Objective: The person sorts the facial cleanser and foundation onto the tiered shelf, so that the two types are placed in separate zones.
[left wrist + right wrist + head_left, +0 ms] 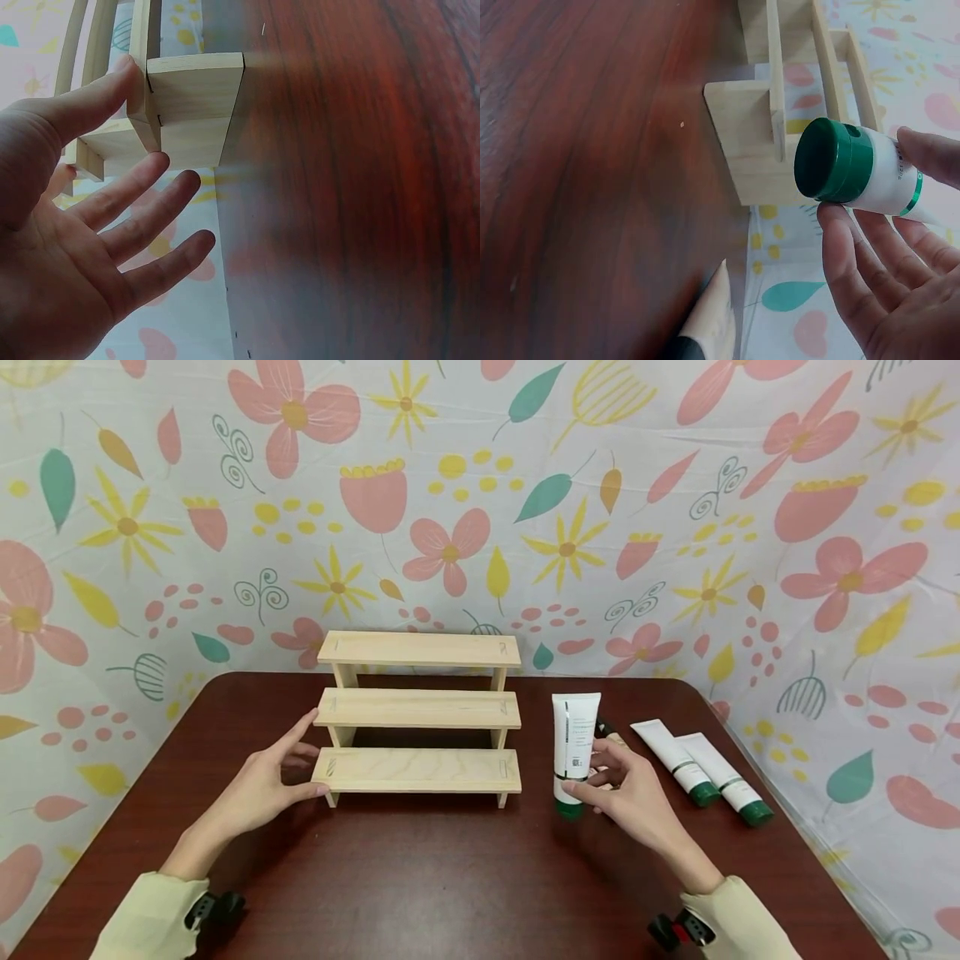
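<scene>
A three-tier wooden stand is set on the table, its steps rising toward the back. At its left end is my left hand, the thumb at the edge of the lowest step and the index fingertip at the middle one; the other fingers spread loosely in the left wrist view. To the right of the stand, my right hand pinches a white squeeze tube between thumb and fingers. The tube is upright, green cap down, and that cap hangs above the tabletop in the right wrist view.
Two more white tubes with green caps lie on the table at the right. A beige tube with a black end lies behind my right hand, partly hidden by it in the head view. A floral cloth hangs behind the table.
</scene>
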